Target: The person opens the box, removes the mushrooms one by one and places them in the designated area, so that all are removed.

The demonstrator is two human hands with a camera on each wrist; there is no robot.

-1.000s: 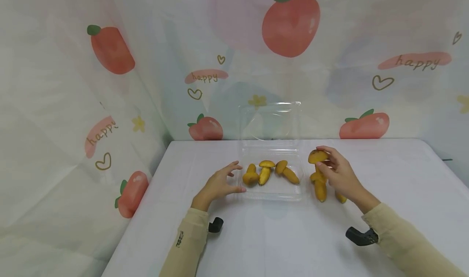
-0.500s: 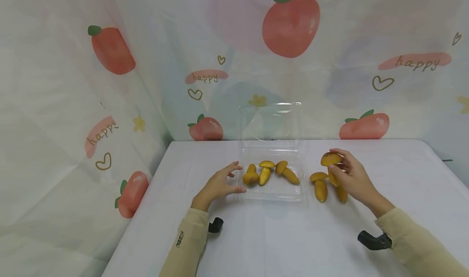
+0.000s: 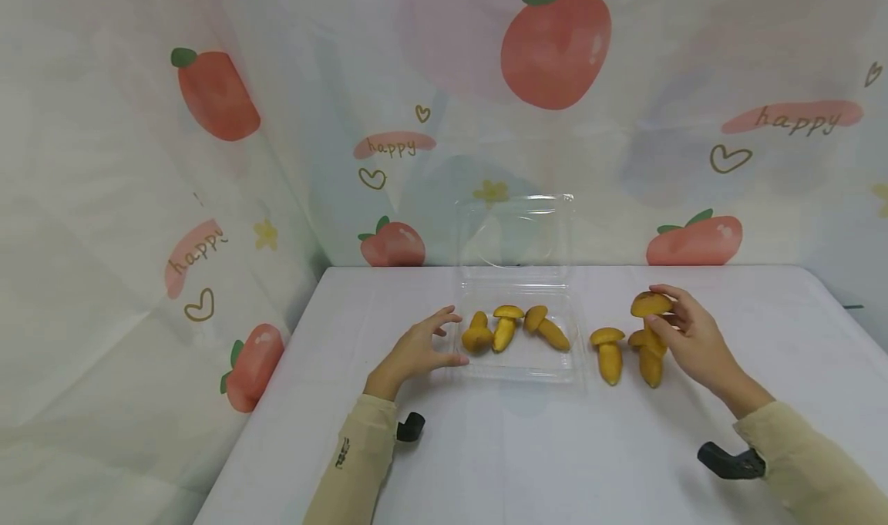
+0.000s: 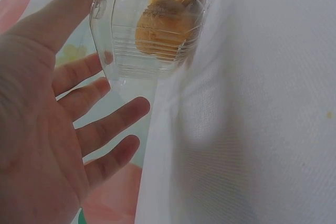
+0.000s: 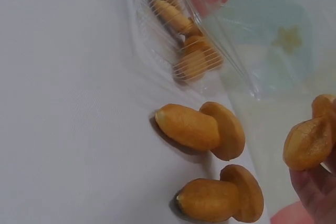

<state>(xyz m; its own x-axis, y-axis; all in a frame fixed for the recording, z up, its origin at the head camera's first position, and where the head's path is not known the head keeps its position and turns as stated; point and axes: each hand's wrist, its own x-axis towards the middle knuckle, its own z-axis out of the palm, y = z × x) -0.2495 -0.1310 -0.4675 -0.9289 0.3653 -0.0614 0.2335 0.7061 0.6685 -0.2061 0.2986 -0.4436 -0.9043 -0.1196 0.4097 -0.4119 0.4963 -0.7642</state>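
Observation:
A clear plastic box [image 3: 520, 367] stands mid-table with its lid [image 3: 516, 232] upright at the back. Three yellow mushroom-shaped pieces [image 3: 505, 326] lie inside it. My left hand [image 3: 444, 341] rests with spread fingers against the box's left edge; the left wrist view shows those fingers [image 4: 105, 127] beside the box corner [image 4: 131, 61]. My right hand [image 3: 674, 326] pinches a mushroom piece [image 3: 650, 304] above the table, right of the box. Two more pieces [image 3: 608, 351] [image 3: 649, 359] lie on the table under and left of it; in the right wrist view they [image 5: 199, 128] [image 5: 220, 199] lie below the held piece [image 5: 310, 140].
A white cloth covers the table [image 3: 527, 448]. A curtain printed with peaches [image 3: 555, 47] hangs behind and along the left side. Black wrist mounts [image 3: 409, 426] [image 3: 724, 462] show near both sleeves.
My right hand has carried its mushroom piece to the right, away from the box, uncovering the two pieces on the table. The left hand has stayed at the box's edge.

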